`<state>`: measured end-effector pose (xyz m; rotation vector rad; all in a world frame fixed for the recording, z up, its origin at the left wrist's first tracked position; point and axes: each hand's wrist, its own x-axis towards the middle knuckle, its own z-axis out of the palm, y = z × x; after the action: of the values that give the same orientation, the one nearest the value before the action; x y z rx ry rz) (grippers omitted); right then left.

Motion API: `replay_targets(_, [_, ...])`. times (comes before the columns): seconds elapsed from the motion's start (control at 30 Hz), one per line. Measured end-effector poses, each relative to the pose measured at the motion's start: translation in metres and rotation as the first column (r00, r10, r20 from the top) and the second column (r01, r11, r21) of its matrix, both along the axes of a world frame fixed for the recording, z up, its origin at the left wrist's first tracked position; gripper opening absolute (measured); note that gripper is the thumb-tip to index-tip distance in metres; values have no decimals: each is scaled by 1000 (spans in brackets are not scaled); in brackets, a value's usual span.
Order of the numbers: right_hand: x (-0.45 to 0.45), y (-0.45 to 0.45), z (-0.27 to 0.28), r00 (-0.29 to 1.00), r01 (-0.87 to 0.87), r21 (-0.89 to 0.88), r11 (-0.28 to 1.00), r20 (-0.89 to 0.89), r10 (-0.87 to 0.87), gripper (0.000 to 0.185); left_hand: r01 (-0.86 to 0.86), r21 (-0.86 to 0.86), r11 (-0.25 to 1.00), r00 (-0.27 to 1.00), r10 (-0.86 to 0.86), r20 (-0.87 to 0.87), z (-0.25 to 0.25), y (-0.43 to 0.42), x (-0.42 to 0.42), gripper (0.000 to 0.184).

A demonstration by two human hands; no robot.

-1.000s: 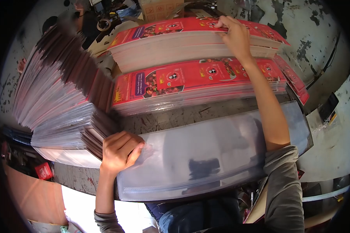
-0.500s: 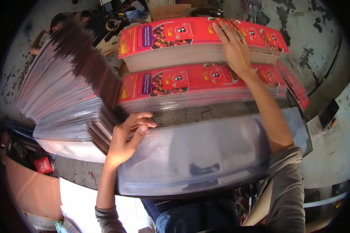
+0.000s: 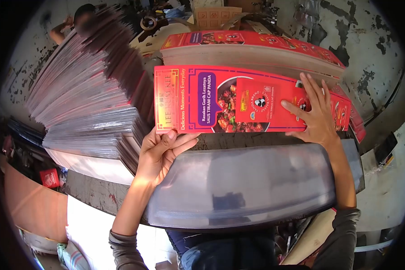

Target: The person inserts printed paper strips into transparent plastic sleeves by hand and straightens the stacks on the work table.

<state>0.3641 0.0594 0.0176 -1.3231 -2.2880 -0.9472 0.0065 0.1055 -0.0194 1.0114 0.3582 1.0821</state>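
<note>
A long red printed strip (image 3: 252,96) with food pictures and panda logos is raised above the table, face toward me. My left hand (image 3: 164,148) pinches its lower left corner, thumb on the front. My right hand (image 3: 317,114) grips its right part, fingers spread across the face and thumb at the lower edge. Behind it stands a tall stack of similar red strips (image 3: 238,54). The strip hides most of the nearer stack. Close in front of me, below both hands, lies a pile of clear plastic sheets (image 3: 247,180).
To the left leans a high, fanned pile of plastic-covered strips (image 3: 81,94). A small red box (image 3: 49,178) is at the far left. Another person's arm (image 3: 60,31) shows behind the pile. A dark phone-like object (image 3: 386,148) lies on the right.
My right hand has brought a red strip toward me from the stacks. My left hand, previously at the plastic sheets' edge, now holds the strip's corner. The view has shifted slightly.
</note>
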Motion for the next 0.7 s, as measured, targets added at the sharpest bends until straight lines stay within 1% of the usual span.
replay_targets(0.07, [1, 3, -5, 996, -47, -40, 998, -78, 44, 82, 3, -18, 1000, 1000, -3, -10, -1, -1, -3, 32])
replay_targets(0.1, [2, 3, -6, 996, -43, -42, 998, -79, 39, 82, 2, 3, 1000, 999, -2, -34, 0, -1, -3, 32])
replay_targets(0.17, [5, 3, -9, 994, -54, -129, 990, -101, 41, 81, 3, 38, 999, 996, 0, -85, 0, -4, -3, 31])
replay_targets(0.2, [6, 2, -10, 994, -47, -136, 990, -103, 33, 81, 10, 31, 999, 996, -7, -87, 0, -4, -4, 31])
replay_targets(0.27, [7, 2, -9, 991, -76, -106, 991, -114, 64, 82, 4, 71, 997, 998, 0, -59, -1, -5, -4, 30])
replay_targets(0.33, [6, 1, -9, 991, -84, -81, 993, -114, 75, 81, -4, 66, 998, 999, 7, -50, -1, -5, -4, 30])
replay_targets(0.53, [3, -1, -7, 990, -81, -17, 997, -116, 79, 80, -49, 156, 987, 996, 61, -71, -3, -5, -8, 31])
replay_targets(0.6, [4, -2, -7, 990, -72, -7, 997, -118, 71, 79, -60, 200, 978, 990, 83, -111, -2, -5, -7, 30])
replay_targets(0.63, [5, -2, -7, 988, -90, 27, 996, -126, 93, 78, -58, 197, 979, 990, 81, -115, -2, -6, -8, 30])
replay_targets(0.67, [5, -2, -8, 984, -109, 62, 992, -133, 116, 77, -45, 251, 967, 988, 81, -133, -3, -6, -8, 29])
replay_targets(0.7, [5, -2, -7, 984, -108, 59, 992, -134, 115, 77, -32, 303, 952, 985, 81, -150, -3, -6, -8, 29])
